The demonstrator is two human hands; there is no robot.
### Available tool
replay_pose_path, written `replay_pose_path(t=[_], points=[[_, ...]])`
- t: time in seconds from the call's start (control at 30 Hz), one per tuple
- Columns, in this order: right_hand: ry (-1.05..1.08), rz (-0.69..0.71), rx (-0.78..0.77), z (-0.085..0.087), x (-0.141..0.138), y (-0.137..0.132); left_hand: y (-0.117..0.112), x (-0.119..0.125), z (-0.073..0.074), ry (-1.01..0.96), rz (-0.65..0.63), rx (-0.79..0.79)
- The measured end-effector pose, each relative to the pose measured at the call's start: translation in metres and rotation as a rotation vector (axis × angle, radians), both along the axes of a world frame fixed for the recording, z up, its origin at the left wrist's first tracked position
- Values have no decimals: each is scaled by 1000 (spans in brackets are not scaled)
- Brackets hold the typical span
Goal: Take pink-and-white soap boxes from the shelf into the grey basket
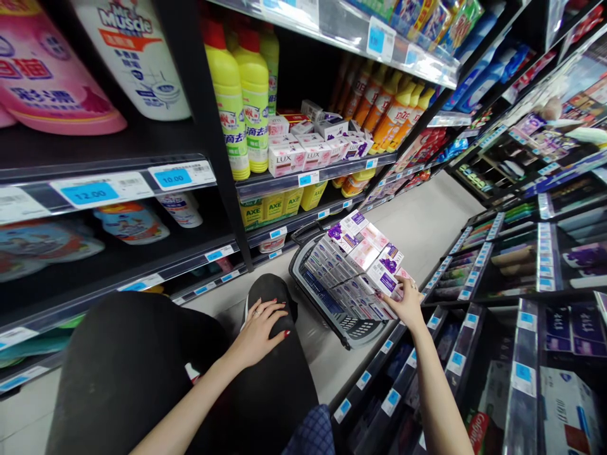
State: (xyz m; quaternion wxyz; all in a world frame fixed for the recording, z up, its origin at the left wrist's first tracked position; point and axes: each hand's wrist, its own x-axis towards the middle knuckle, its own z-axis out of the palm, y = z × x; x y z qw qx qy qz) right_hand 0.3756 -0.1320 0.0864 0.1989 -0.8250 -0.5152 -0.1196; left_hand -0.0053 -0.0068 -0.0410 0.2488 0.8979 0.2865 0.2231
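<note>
A grey shopping basket (364,330) stands on the aisle floor, stacked high with boxed LUX soap in white, pink and purple packs. At the near right corner of the stack, my right hand (406,304) has its thumb and fingers closed around a white-and-purple soap box (380,279). That box sits level with its neighbours; part of it is covered by my fingers. My left hand (260,330) lies on my bent knee, holding nothing, its fingers stretched out and slightly apart. On the shelf beyond are more LUX soap boxes (287,158) in a loose pile.
Yellow cleaner bottles (256,95) and orange bottles (396,117) flank the shelf soap. Black shelving (222,158) runs along the left, with price tags on its edges. Low shelves (474,316) with toiletries close in on the right. Grey floor (427,205) continues beyond the basket.
</note>
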Motion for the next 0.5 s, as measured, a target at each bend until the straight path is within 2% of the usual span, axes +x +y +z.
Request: replay_pose_path(t=[0.33,0.43,0.5], points=[[11,-18,7,-8,11,-5,-1,5,3,-5,3,-53],[10,-37,82,4,8,-5,-3,6,7,6,9,-94],[32,7,148,25,-4,2,-4,8,11,12,13,-115]])
